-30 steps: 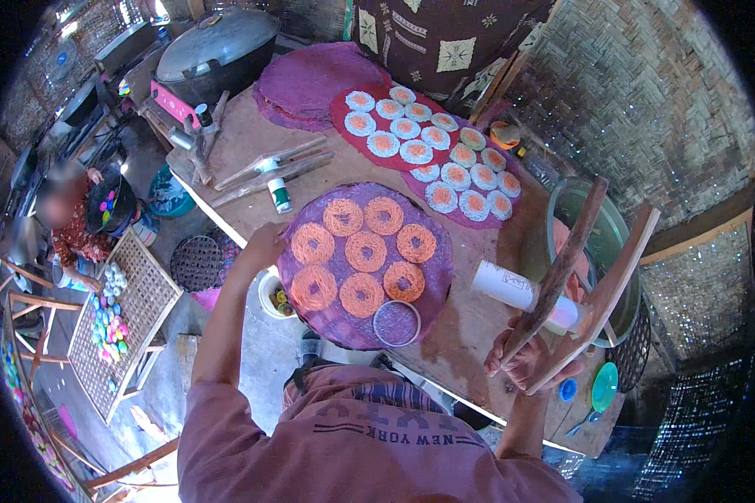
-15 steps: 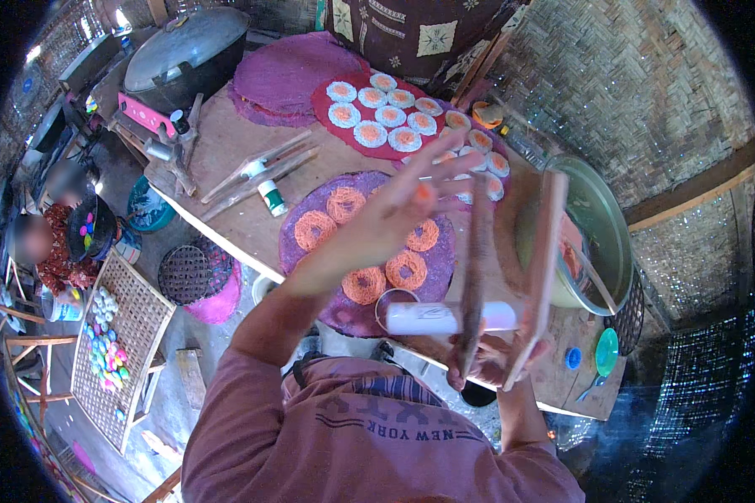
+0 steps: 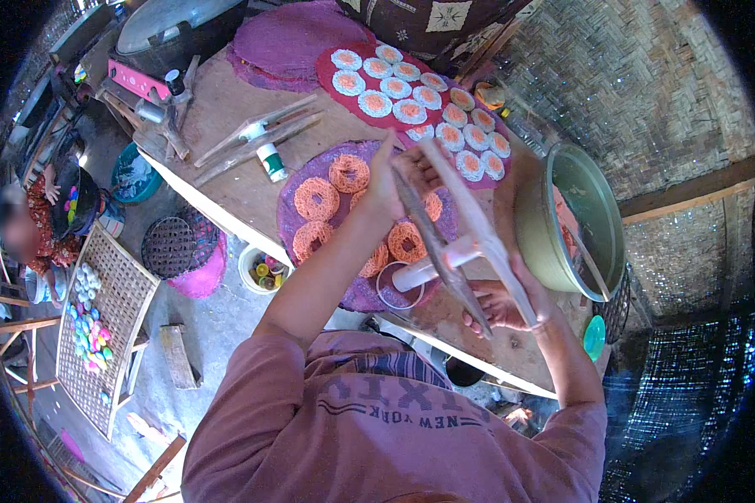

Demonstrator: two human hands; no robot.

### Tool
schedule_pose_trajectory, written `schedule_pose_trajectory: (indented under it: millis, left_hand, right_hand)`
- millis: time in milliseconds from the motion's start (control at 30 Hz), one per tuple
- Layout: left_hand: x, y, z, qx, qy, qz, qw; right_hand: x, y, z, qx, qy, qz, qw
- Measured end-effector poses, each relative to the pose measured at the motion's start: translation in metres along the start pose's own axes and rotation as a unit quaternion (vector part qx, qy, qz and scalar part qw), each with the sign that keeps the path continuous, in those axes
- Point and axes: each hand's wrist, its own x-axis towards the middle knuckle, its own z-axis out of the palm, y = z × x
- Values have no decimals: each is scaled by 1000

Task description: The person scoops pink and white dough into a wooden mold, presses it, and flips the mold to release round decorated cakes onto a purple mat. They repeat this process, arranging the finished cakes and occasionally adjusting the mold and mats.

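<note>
1. Over the round purple mat [image 3: 365, 295], close to the bench's near edge, I see the wooden press [image 3: 470, 205]: two bars, one pale and one dark, with a white tube [image 3: 428, 270] set across them.
2. At the lower ends of the bars, the right hand [image 3: 503, 303] has its fingers curled about the wood, gripping it.
3. By the upper ends, the left hand [image 3: 404, 165] is spread, thumb standing away from the fingers; I cannot tell whether it touches the bars.
4. Below the tube's lower end, a clear ring [image 3: 398, 308] lies toward the mat's near rim; from my view I cannot tell whether the two touch.
5. Elsewhere on that mat sit orange lacy rings [image 3: 317, 199], some covered by the left arm.
6. Farther out on the bench [image 3: 218, 105], a second press with a white-and-green tube [image 3: 271, 161] lies toward the left end.
7. Toward the far edge I have a stack of purple rounds [image 3: 298, 42] and, beside it, a red mat bearing white discs with orange centers [image 3: 409, 111].
8. At the right end stands a green basin [image 3: 533, 226], with a small green dish [image 3: 594, 337] nearer the near corner.
</note>
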Motion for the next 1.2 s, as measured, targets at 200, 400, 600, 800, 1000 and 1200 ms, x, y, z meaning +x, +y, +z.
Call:
schedule_pose_trajectory:
  millis: [200, 400, 600, 800, 1000, 1200]
  left_hand:
    - [-23, 1, -66, -79, -51, 87, 992]
    - [-29, 11, -61, -26, -40, 125, 991]
    - [-6, 8, -65, -109, -68, 88, 988]
    - [-7, -23, -66, -111, -16, 100, 989]
    - [-26, -35, -64, -89, 35, 94, 991]
    - [-38, -15, -57, -30, 113, 85, 990]
  right_hand:
    - [30, -7, 2, -114, 87, 82, 986]
    - [38, -9, 13, -165, 118, 68, 977]
    - [33, -17, 12, -215, 153, 35, 964]
    - [9, -18, 1, -238, 169, 88, 952]
    - [0, -3, 5, -167, 168, 74, 969]
    - [23, 15, 8, -172, 145, 60, 973]
